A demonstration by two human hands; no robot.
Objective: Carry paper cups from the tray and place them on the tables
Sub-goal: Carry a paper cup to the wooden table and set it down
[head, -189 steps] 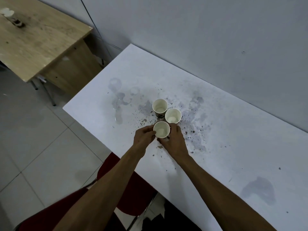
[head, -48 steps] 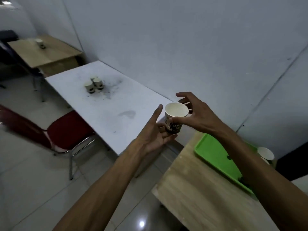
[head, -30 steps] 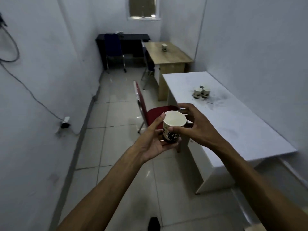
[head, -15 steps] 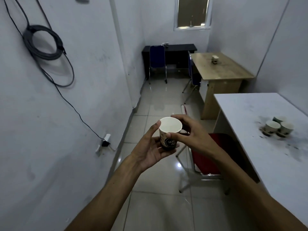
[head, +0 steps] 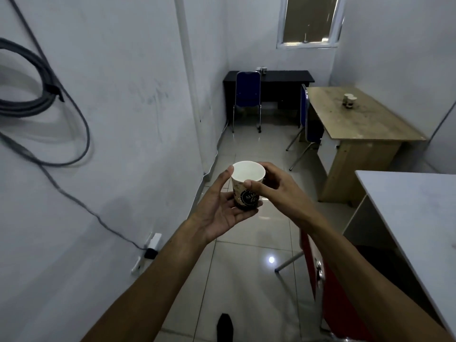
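Your left hand [head: 219,208] lies palm up under the paper cup [head: 247,185], fingers cradling its base and thumb up along its side, while your right hand [head: 276,188] pinches the rim from the right. The cup stands upright in mid-air before your chest, mouth up, long axis vertical. Open tiled floor [head: 249,267] runs ahead between the left wall [head: 111,119] and the white table [head: 417,213] edge and wooden table [head: 357,119] on your right.
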